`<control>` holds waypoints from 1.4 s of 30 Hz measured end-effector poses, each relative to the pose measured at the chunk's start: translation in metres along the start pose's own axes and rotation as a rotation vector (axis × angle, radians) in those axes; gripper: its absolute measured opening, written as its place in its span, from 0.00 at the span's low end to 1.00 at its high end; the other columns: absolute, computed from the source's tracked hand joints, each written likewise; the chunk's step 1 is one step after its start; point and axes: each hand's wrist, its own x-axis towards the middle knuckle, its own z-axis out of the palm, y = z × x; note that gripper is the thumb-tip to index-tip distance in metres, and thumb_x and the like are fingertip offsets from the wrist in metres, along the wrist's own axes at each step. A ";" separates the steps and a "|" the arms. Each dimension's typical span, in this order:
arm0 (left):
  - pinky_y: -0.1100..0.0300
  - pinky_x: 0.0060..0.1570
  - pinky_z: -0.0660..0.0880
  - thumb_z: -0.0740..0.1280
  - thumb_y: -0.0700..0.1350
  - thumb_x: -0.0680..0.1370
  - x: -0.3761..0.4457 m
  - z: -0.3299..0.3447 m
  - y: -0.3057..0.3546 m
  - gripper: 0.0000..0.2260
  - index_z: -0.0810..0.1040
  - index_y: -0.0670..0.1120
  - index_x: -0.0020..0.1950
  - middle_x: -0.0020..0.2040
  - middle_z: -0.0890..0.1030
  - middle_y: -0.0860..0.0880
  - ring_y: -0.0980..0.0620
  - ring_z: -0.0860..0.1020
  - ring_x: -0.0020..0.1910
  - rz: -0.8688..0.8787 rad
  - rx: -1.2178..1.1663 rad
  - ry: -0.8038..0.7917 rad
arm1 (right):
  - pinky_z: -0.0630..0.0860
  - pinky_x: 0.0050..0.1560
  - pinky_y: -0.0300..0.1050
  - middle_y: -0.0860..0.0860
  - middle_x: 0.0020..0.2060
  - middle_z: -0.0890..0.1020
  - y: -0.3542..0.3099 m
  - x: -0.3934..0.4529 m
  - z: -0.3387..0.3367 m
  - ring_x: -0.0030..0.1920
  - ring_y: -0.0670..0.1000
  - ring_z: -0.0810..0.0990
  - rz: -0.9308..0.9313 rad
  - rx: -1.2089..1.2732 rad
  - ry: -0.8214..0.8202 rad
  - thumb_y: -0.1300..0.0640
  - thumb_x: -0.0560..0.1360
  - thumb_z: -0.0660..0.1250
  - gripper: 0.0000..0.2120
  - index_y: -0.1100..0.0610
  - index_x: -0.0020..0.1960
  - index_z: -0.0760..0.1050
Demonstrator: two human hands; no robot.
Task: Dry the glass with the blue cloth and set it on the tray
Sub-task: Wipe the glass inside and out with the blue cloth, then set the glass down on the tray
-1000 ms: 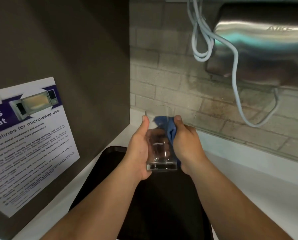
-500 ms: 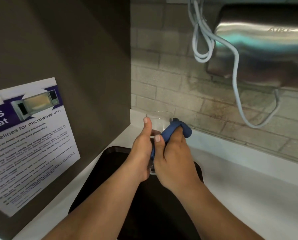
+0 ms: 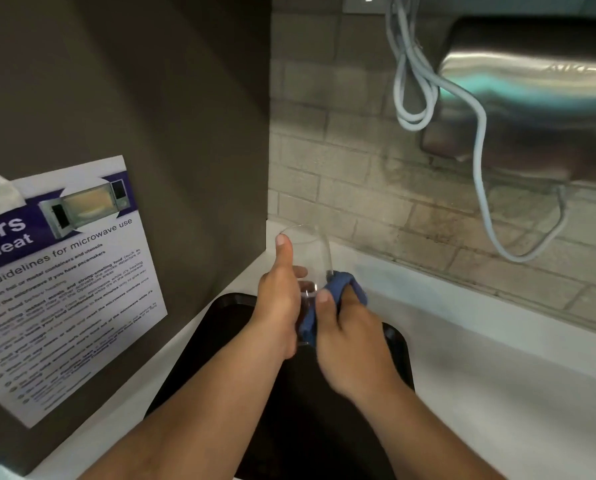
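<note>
A clear drinking glass (image 3: pixel 312 249) is held upright above the black tray (image 3: pixel 220 323), its rim tilted slightly away from me. My left hand (image 3: pixel 280 301) grips its left side, thumb up along the wall. My right hand (image 3: pixel 350 341) presses a bunched blue cloth (image 3: pixel 341 287) against the lower right side of the glass. The bottom of the glass is hidden between the two hands.
The tray lies on a white counter (image 3: pixel 497 375). A dark panel with a microwave guidelines poster (image 3: pixel 64 285) stands at the left. On the tiled back wall hangs a steel hand dryer (image 3: pixel 532 98) with a looped grey cable (image 3: pixel 424 91).
My right hand has slid the cloth from the glass's upper part down to its lower right side, leaving the rim bare. The left hand keeps its grip.
</note>
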 end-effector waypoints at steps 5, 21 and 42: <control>0.47 0.54 0.82 0.64 0.79 0.66 -0.005 -0.003 -0.012 0.41 0.83 0.51 0.65 0.61 0.88 0.42 0.43 0.86 0.57 -0.053 0.047 -0.207 | 0.70 0.33 0.24 0.41 0.38 0.75 -0.016 0.025 -0.006 0.38 0.31 0.76 -0.053 -0.012 0.146 0.46 0.81 0.53 0.08 0.48 0.54 0.67; 0.59 0.45 0.81 0.76 0.59 0.69 0.019 -0.013 -0.019 0.22 0.78 0.50 0.57 0.43 0.82 0.54 0.55 0.83 0.43 0.866 0.130 -0.239 | 0.80 0.46 0.64 0.59 0.46 0.86 0.019 0.030 0.000 0.45 0.63 0.85 0.790 0.870 -0.197 0.36 0.76 0.56 0.25 0.53 0.55 0.80; 0.59 0.55 0.81 0.82 0.43 0.56 0.084 -0.100 -0.090 0.33 0.76 0.45 0.58 0.55 0.84 0.47 0.48 0.85 0.57 0.384 0.455 -0.306 | 0.75 0.49 0.56 0.64 0.53 0.81 0.057 0.011 -0.081 0.50 0.62 0.80 0.459 1.056 -0.373 0.57 0.51 0.77 0.35 0.66 0.57 0.78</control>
